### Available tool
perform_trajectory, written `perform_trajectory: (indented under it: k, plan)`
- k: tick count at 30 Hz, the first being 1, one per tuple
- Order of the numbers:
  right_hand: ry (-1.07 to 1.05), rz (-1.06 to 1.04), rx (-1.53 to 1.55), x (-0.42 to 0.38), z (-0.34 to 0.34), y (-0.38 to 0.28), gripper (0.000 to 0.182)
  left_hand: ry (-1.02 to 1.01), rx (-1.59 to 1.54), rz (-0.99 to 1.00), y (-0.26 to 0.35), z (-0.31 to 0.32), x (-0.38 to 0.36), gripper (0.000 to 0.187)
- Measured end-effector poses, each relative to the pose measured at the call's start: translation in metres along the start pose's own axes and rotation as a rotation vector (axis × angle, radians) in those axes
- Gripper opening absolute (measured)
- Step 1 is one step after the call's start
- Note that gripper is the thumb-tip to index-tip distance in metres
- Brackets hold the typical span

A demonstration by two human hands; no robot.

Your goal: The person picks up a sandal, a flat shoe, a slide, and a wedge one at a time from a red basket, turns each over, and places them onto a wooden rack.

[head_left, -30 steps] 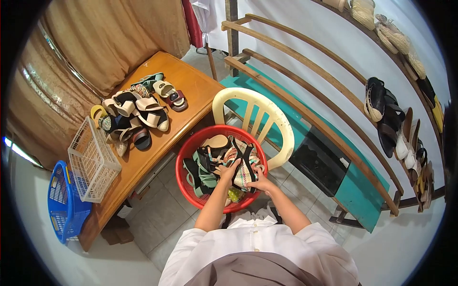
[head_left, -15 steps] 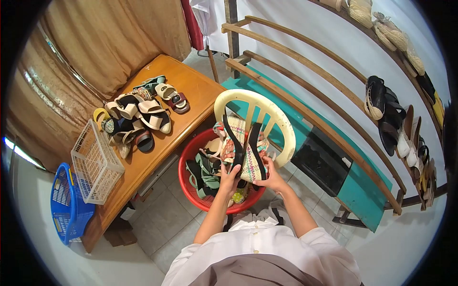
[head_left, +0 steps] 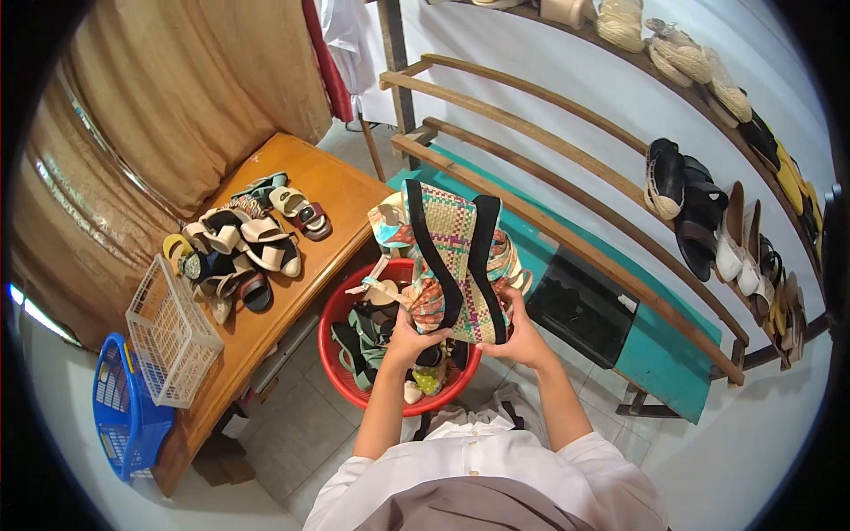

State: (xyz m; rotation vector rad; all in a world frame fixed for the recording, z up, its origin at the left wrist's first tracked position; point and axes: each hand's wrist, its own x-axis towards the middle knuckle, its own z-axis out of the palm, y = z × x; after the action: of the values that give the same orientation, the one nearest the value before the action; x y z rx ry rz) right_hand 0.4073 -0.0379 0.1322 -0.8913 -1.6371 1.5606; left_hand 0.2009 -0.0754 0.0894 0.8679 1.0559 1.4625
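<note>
A pair of wedge sandals (head_left: 462, 239) with woven, multicoloured sides and black soles is held up in front of me, the two pressed side by side. My left hand (head_left: 413, 341) grips the left one near its patterned fabric strap. Around the lower end of the right one, my right hand (head_left: 522, 341) is closed. Below them stands a red plastic basket (head_left: 329, 358) with several sandals in it, among them green-strapped ones (head_left: 363, 345). The held pair hides part of the basket and the pale chair behind.
Several sandals (head_left: 235, 239) lie piled on the wooden table (head_left: 292, 301) at left, beside a white crate (head_left: 177, 341) and a blue basket (head_left: 128, 416). At right, a wooden rack (head_left: 549, 133) rises over a green bench (head_left: 673, 363); shoes (head_left: 695, 212) hang along it.
The wedge sandals have come up higher and closer to me, their woven sides pressed together. Both hands still hold them. The view has shifted slightly to the right.
</note>
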Motion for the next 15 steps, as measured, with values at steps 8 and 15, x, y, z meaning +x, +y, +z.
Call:
perform_trajectory:
  k: [8,15]
  plan:
    - [0.103,-0.090,-0.212,-0.017,-0.045,-0.013,0.082,-0.088,-0.142,0.050,-0.004,0.051,0.018,0.093]
    - [0.172,-0.137,-0.177,-0.030,-0.101,-0.018,0.080,-0.195,-0.037,0.104,-0.006,0.107,0.040,0.088]
